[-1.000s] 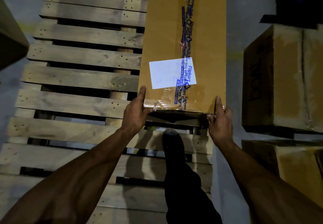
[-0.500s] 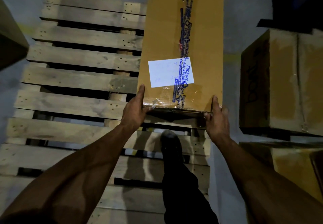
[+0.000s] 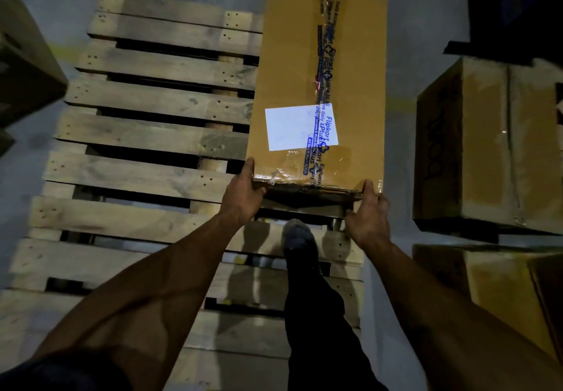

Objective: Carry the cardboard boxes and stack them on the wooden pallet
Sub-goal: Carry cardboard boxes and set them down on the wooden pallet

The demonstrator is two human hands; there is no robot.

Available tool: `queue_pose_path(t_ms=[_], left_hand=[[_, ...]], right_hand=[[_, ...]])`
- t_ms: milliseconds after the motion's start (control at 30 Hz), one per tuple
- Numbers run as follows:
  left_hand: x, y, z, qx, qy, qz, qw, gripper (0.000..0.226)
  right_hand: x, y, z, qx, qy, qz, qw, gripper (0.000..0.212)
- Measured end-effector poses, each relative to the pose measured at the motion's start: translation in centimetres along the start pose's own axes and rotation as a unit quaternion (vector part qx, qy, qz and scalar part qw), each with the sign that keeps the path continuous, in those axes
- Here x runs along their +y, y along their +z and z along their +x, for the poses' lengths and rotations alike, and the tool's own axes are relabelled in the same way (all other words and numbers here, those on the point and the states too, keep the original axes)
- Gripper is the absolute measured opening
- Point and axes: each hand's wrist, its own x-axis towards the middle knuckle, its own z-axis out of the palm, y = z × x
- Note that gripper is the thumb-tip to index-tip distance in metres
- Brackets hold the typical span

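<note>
A long brown cardboard box (image 3: 292, 64), sealed with blue-printed tape and bearing a white label, lies lengthwise along the right side of the wooden pallet (image 3: 152, 143). My left hand (image 3: 242, 194) grips its near left corner, thumb up along the side. My right hand (image 3: 370, 217) holds the near right corner, thumb on the edge and fingers under the near end. Whether the near end rests on the slats or is held just above them I cannot tell.
My leg and shoe (image 3: 300, 238) stand on the pallet just behind the box. Two more cardboard boxes, one (image 3: 487, 146) above another (image 3: 499, 293), sit to the right. A dark box (image 3: 24, 64) is at the left edge. Grey floor (image 3: 423, 18) surrounds the pallet.
The box has shifted slightly away from me along the pallet, both hands moving with it. The grip looks the same.
</note>
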Motion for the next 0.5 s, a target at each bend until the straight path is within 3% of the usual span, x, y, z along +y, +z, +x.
queue_pose_path(t_ms=[100, 267, 500], left_hand=[[0.2, -1.5, -3.4, 0.006, -0.027, -0.024, 0.999, 0.056], [-0.3, -6.7, -12.0, 0.033, -0.041, -0.06, 0.997, 0.048], [-2.1, -15.1, -29.7, 0.114, 0.025, -0.038, 0.992, 0.04]], right_hand=[[-1.6, -0.1, -3.9, -0.025, 0.003, 0.009, 1.0, 0.068], [-5.0, -1.4, -13.3, -0.043, -0.072, 0.007, 0.996, 0.056], [-8.0, -4.5, -29.8, -0.015, -0.225, -0.012, 0.974, 0.045]])
